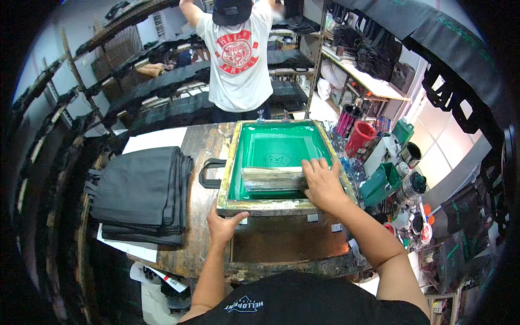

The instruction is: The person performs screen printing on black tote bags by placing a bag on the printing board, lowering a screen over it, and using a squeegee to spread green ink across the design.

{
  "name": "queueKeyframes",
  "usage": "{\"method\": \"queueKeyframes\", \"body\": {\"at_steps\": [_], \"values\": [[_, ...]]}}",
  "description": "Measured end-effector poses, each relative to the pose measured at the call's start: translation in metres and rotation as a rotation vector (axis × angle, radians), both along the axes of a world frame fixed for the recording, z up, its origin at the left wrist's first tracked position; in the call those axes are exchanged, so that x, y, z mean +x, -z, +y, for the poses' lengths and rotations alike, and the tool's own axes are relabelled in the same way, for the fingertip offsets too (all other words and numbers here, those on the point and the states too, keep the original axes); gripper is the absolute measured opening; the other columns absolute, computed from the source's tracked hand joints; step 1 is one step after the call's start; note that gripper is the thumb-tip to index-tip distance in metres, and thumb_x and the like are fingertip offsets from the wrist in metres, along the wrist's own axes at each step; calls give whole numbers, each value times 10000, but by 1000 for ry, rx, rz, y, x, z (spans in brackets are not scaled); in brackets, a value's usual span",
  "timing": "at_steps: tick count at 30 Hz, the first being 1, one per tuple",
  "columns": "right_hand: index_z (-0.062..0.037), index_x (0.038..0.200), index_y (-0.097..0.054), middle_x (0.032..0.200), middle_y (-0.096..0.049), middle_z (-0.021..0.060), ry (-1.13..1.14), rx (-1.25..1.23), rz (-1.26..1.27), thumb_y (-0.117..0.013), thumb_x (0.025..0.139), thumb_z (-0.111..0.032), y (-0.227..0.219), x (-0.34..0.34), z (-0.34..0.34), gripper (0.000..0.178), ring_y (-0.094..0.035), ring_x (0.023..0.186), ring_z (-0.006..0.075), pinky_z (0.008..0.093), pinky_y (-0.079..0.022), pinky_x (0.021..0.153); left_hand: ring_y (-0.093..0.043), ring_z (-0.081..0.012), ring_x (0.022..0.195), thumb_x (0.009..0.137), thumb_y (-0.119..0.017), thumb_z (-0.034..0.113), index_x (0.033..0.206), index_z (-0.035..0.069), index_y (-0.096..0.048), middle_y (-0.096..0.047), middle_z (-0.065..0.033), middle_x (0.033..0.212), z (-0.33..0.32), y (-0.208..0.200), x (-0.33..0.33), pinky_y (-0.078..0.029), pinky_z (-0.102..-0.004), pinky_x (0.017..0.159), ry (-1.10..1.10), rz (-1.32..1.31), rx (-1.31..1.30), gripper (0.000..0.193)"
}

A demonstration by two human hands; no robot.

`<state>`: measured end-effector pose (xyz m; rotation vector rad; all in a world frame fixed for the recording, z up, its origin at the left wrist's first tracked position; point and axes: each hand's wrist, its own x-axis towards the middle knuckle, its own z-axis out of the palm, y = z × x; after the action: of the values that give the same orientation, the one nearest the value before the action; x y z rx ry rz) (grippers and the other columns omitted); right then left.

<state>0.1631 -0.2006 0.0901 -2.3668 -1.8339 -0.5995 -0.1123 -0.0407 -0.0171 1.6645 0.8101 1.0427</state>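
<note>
A screen-printing frame (271, 206) with a green mesh (281, 142) and a small dark design in its middle is on the worktable. My left hand (223, 223) grips its near left corner, thumb along the front edge. My right hand (323, 185) is closed over the right end of a wide squeegee (271, 179), which spans the near part of the mesh. Its lower edge meets the green ink, though the exact contact cannot be made out. From under the frame's left side sticks out a black strap handle (208, 173); whatever it belongs to is hidden.
Left of the frame lies a stack of black fabric bags (138, 187) on the worn wooden table (203, 143). Ink tubs and cans (382, 181) crowd the right side. Beyond the table, a person in a white shirt (241, 65) stands with raised arms by racks (295, 59).
</note>
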Motion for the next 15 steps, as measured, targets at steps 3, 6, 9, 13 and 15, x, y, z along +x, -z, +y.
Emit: {"method": "queueKeyframes", "body": {"at_steps": [3, 6, 9, 13, 15], "values": [[-93, 1326, -546, 1141, -609, 127, 8, -130, 138, -815, 766, -191, 36, 9, -2, 629, -579, 1171, 344, 518, -425, 903, -630, -314, 1122, 597, -1029, 381, 1379, -2, -629, -737, -150, 1179, 1, 61, -8, -470, -461, 1022, -97, 179, 124, 958], [-94, 1345, -519, 1173, -615, 159, 9, -172, 259, -833, 782, -230, 59, 31, 7, 659, -587, 1176, 356, 536, -424, 941, -541, -372, 1194, 551, -1000, 529, 1460, 15, -573, -686, -179, 1293, -11, 91, -21, -360, -480, 1070, -209, 413, 270, 1128], [-93, 1342, -511, 1147, -649, 152, 34, -244, 294, -849, 781, -262, 31, 38, 12, 676, -614, 1167, 367, 562, -446, 932, -554, -337, 1188, 576, -995, 499, 1480, 25, -556, -692, -170, 1273, -7, 86, -17, -359, -441, 1026, -161, 268, 290, 1111], [-98, 1332, -510, 1153, -649, 158, 17, -299, 317, -858, 775, -269, 18, 37, 7, 679, -616, 1158, 372, 563, -451, 912, -526, -369, 1152, 579, -1028, 323, 1507, 24, -518, -681, -186, 1230, -15, 79, -17, -403, -465, 1045, -182, 390, 296, 1100], [-97, 1322, -511, 1137, -638, 150, 5, -249, 293, -858, 763, -252, 34, 26, -2, 676, -608, 1137, 365, 549, -438, 890, -526, -369, 1142, 573, -1029, 313, 1509, 23, -517, -673, -192, 1240, -12, 84, -19, -403, -468, 1039, -186, 364, 348, 1105]]}}
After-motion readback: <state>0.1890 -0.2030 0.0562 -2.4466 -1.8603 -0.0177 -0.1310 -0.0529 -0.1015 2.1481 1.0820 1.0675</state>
